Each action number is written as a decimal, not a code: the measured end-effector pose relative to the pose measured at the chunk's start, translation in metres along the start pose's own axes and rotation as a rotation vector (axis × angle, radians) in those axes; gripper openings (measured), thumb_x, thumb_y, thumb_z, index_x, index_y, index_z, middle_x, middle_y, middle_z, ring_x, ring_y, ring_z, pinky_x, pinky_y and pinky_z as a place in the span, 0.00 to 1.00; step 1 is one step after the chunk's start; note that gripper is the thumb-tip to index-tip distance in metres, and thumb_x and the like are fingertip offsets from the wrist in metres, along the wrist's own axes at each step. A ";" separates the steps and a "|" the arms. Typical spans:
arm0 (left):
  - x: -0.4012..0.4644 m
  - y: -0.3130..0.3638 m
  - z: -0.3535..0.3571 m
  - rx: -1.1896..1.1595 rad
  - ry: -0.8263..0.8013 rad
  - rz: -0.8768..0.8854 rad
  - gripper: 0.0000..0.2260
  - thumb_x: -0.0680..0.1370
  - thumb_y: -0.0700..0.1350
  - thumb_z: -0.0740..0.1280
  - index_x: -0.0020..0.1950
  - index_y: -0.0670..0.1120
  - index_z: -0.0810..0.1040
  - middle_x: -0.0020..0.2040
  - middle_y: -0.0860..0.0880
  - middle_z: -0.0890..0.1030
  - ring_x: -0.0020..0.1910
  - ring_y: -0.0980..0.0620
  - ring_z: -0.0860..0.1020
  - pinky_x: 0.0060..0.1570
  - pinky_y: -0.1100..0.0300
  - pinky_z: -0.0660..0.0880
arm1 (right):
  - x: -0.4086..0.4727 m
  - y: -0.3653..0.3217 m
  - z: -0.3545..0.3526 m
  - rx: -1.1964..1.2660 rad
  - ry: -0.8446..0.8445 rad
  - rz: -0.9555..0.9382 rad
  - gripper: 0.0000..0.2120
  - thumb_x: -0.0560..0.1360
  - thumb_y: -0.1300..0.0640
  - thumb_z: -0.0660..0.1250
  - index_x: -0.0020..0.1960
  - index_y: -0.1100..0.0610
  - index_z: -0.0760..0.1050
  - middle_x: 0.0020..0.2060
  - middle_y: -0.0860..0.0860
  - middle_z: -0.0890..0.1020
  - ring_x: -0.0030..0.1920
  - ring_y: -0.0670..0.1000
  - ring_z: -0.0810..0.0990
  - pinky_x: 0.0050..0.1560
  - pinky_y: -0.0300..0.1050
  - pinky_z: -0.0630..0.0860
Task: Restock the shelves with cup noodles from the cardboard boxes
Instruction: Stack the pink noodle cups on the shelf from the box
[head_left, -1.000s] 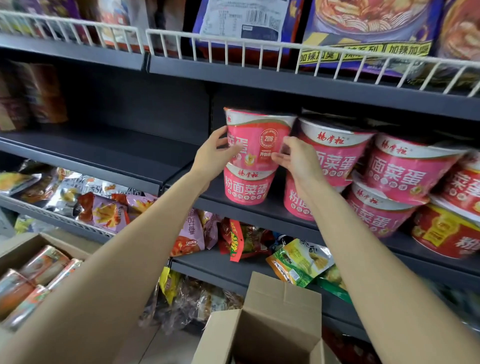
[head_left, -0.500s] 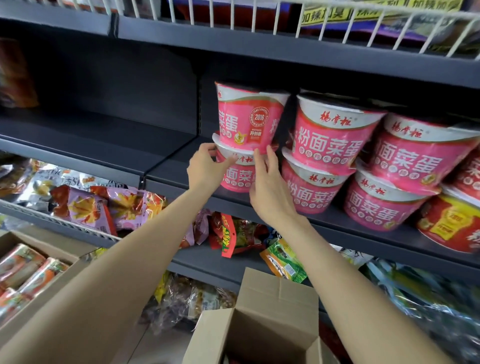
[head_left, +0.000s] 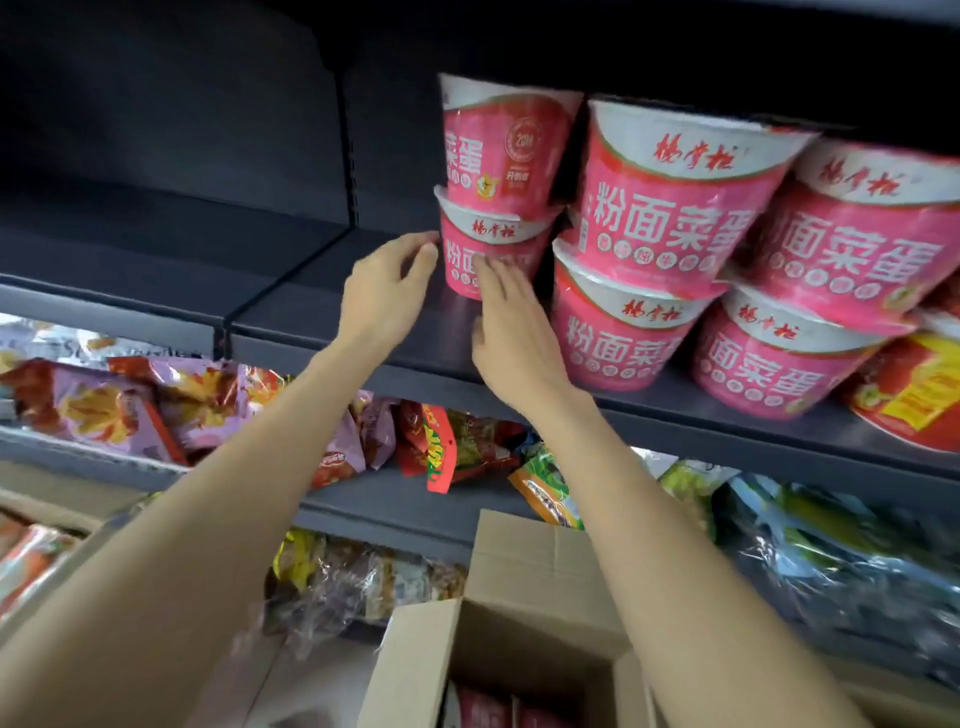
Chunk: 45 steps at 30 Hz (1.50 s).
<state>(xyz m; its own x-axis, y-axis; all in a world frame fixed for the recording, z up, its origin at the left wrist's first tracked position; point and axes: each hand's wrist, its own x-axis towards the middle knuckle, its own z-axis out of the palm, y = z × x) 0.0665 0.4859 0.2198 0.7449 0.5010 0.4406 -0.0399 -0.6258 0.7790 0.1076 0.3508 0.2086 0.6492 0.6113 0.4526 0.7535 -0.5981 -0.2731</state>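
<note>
While stacked two high on the grey shelf (head_left: 363, 358), pink cup (head_left: 485, 254) with white rim; left hand (head_left: 387, 291) grip slack beside it, right hand (head_left: 511, 332) fingers straight against its front, holding nothing.

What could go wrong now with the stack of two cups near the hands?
1. The top cup leans and overhangs the bottom cup; nudging the base could topple it.
2. Left and right hand only touch the bottom cup with near-straight fingers, so neither could likely catch a fall.
</note>
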 end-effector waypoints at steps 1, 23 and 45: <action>-0.024 -0.003 -0.006 -0.035 0.062 0.067 0.14 0.81 0.48 0.57 0.64 0.51 0.76 0.60 0.55 0.79 0.58 0.59 0.75 0.56 0.66 0.68 | -0.022 -0.002 0.002 0.047 0.066 -0.043 0.28 0.77 0.66 0.61 0.75 0.61 0.57 0.74 0.57 0.62 0.75 0.55 0.57 0.74 0.45 0.54; -0.375 -0.172 0.099 0.348 -0.521 -0.613 0.25 0.75 0.57 0.65 0.71 0.53 0.66 0.64 0.48 0.73 0.62 0.43 0.72 0.56 0.50 0.71 | -0.359 0.083 0.232 -0.087 -0.799 0.320 0.29 0.72 0.56 0.69 0.71 0.56 0.65 0.63 0.54 0.73 0.63 0.57 0.70 0.62 0.49 0.67; -0.375 -0.181 0.110 0.322 -0.428 -0.544 0.19 0.73 0.55 0.59 0.63 0.62 0.75 0.38 0.49 0.83 0.42 0.43 0.81 0.40 0.49 0.75 | -0.400 0.139 0.407 -0.246 -0.876 0.037 0.57 0.48 0.31 0.75 0.71 0.55 0.68 0.51 0.63 0.80 0.48 0.62 0.80 0.53 0.58 0.76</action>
<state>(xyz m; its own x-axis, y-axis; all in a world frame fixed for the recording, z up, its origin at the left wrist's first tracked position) -0.1326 0.3454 -0.1355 0.7998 0.5544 -0.2300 0.5536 -0.5334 0.6395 -0.0046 0.2343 -0.3559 0.5947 0.7046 -0.3871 0.7524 -0.6574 -0.0407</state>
